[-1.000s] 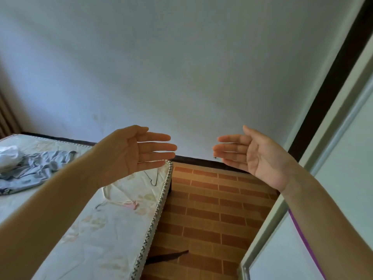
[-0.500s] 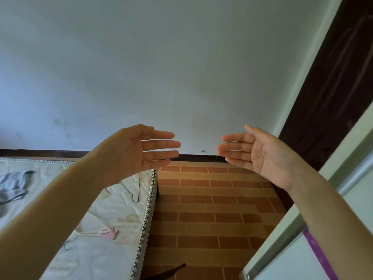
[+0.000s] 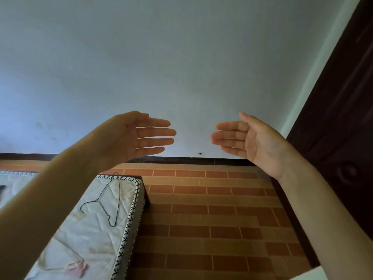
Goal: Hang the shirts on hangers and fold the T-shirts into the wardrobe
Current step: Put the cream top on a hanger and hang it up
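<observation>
Head view, mattress (image 3: 96, 235), brick floor (image 3: 212, 219), pale wall (image 3: 181, 67)

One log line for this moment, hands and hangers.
left hand: open, raised, empty | right hand: open, raised, empty | dark wire hanger: flat on mattress | pale hanger: on mattress | shirts: none in view

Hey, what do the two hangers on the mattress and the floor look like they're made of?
Dark hanger: thin bent wire, probably metal with a dark coating, given its very slim line. Pale hanger: thicker, whitish with pink parts, possibly plastic or padded; too blurred to tell. Floor: brick-pattern tiles, matte reddish brown, with light grout lines.
</observation>
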`<state>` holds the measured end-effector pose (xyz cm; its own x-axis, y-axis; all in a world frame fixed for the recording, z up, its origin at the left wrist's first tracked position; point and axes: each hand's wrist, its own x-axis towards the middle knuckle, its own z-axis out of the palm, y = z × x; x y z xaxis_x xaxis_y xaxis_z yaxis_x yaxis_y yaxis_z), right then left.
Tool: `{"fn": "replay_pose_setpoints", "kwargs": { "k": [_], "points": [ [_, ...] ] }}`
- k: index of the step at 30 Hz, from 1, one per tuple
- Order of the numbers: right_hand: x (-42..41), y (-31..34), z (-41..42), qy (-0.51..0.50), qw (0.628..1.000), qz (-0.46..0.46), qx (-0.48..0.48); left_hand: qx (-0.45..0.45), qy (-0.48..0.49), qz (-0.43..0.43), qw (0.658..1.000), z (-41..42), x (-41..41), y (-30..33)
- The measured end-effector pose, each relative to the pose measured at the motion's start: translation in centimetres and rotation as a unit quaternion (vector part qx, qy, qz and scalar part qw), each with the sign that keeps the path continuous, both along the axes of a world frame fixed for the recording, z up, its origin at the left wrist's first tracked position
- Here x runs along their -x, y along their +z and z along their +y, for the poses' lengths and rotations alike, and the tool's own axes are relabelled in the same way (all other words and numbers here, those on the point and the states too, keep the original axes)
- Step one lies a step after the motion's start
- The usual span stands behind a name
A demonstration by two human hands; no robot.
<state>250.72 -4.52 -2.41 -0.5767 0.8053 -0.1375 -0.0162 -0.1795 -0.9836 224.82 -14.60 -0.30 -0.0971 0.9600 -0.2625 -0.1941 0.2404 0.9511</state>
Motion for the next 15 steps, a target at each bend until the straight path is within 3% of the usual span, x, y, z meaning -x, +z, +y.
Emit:
{"fn": "replay_pose_setpoints", "kwargs": {
  "k": [9,15],
  "points": [
    [0.8,-1.6,10.4,-0.018,0.999,0.041,0.026,0.015,-0.008,-0.016,1.000,10.9,0.8,-1.4],
    [4.2,-2.4,18.6,-0.008,1.000,0.012,0.025,-0.001,-0.013,-0.026,1.000,19.3,4.3,-2.6]
  ]
}}
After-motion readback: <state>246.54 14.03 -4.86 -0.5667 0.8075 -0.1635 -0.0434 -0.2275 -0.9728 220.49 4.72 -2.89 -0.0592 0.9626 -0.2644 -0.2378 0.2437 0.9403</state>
